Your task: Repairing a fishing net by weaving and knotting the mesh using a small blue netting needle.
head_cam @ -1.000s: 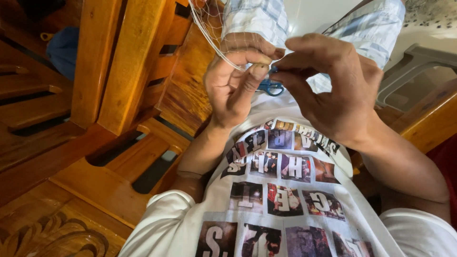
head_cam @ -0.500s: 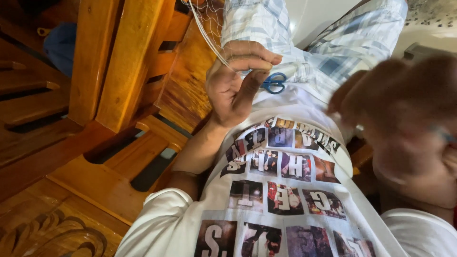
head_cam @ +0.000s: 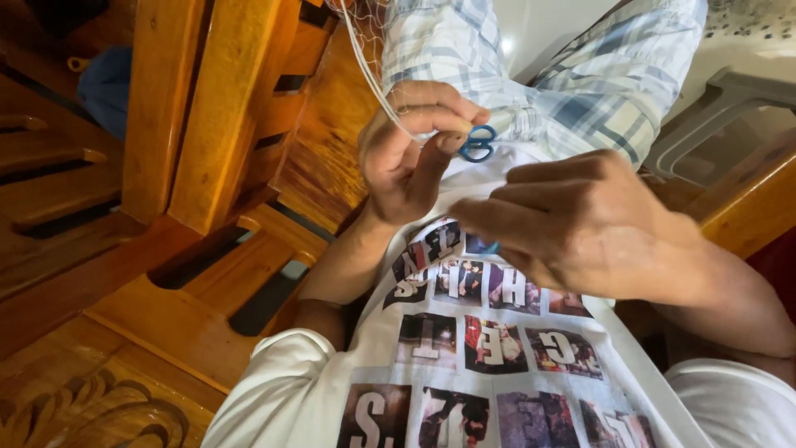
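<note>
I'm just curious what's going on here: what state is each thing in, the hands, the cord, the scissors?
left hand: raised, fingers curled, pinching the white cord.
white cord: held, running up from the left hand to the netting at the top edge.
blue scissors: lying on the lap beside the left thumb; open or closed, cannot tell.
right hand: lowered over the shirt, fingers together, a bit of something blue at its fingertips.

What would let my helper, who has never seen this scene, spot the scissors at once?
Start at the white picture-print shirt and go up to where it meets the blue plaid shorts. There the left hand pinches pale net cord; the scissors lie just beyond its fingertips. Their small bright blue loop handles stand out as the only saturated blue thing there.
</note>
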